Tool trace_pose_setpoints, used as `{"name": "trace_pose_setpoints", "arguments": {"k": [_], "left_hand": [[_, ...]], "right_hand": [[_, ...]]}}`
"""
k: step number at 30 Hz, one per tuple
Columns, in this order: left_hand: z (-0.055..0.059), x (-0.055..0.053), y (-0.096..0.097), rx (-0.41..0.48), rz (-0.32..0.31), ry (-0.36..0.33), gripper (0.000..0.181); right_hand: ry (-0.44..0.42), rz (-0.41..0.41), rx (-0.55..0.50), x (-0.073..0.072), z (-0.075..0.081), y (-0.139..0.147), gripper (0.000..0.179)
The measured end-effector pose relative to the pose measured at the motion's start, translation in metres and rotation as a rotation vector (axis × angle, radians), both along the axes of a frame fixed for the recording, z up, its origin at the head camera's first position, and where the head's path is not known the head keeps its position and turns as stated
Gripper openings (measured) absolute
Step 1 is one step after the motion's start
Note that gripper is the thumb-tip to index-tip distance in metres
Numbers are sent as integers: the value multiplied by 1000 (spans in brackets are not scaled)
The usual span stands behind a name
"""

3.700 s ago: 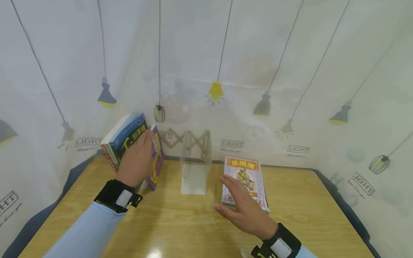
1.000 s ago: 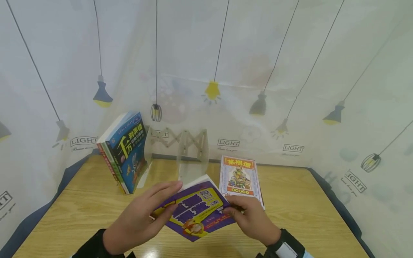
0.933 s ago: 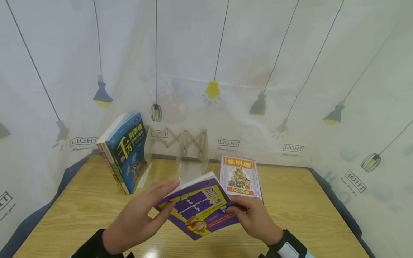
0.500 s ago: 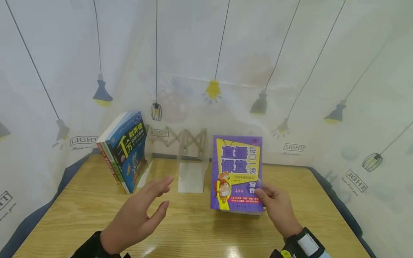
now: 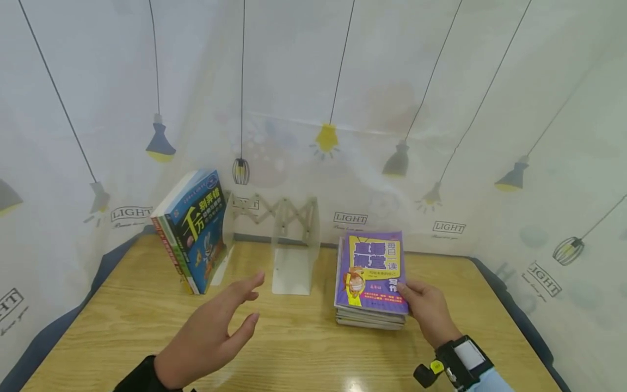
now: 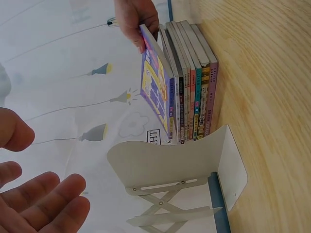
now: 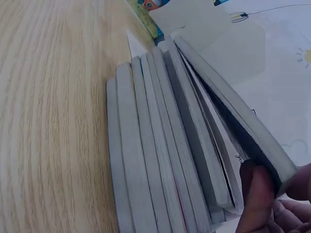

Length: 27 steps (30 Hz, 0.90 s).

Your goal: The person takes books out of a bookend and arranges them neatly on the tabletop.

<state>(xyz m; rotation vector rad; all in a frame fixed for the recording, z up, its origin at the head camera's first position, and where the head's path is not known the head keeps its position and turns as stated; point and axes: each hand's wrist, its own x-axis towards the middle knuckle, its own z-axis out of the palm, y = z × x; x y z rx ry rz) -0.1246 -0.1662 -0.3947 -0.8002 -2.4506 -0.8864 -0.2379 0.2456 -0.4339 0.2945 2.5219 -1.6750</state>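
Observation:
My right hand (image 5: 431, 310) pinches the right edge of a purple and yellow book (image 5: 372, 272). The book lies over a stack of several books (image 5: 369, 320) right of centre. The right wrist view shows its held edge (image 7: 286, 177) raised, with a wedge-shaped gap above the stack (image 7: 155, 145). Spines of many colours show on the stack (image 6: 197, 92) in the left wrist view. My left hand (image 5: 210, 326) hovers over the table's left half, fingers loosely extended and holding nothing.
A white metal expanding bookend (image 5: 292, 272) with scissor bars stands at the back centre. Several upright books (image 5: 196, 228), a blue one in front, lean at its left end. A pale curtain (image 5: 294, 81) with printed lamps hangs behind the wooden table (image 5: 245, 354).
The purple book has gone from beside the upright books, through both hands at the front, to the top of the right stack. The left hand has let go of it; the right still holds it.

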Motion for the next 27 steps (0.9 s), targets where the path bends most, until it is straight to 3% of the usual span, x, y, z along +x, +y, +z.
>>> {"name": "trace_pose_setpoints", "arguments": {"k": [5, 9, 15, 20, 23, 27], "left_hand": [[-5, 0, -1, -14, 17, -10, 75], [-7, -2, -1, -32, 27, 3, 71], [-7, -6, 1, -10, 16, -14, 62], [-8, -8, 2, 9, 14, -9, 61], [-9, -9, 2, 9, 16, 5, 62], [-8, -9, 5, 5, 12, 10, 64]], "right_hand": [[0, 1, 45, -6, -6, 1, 59], [21, 4, 146, -7, -8, 1, 62], [75, -14, 289, -1, -4, 4, 57], [148, -8, 306, 6, 4, -3, 57], [262, 92, 292, 11, 10, -15, 56], [502, 336, 287, 24, 16, -37, 57]]}}
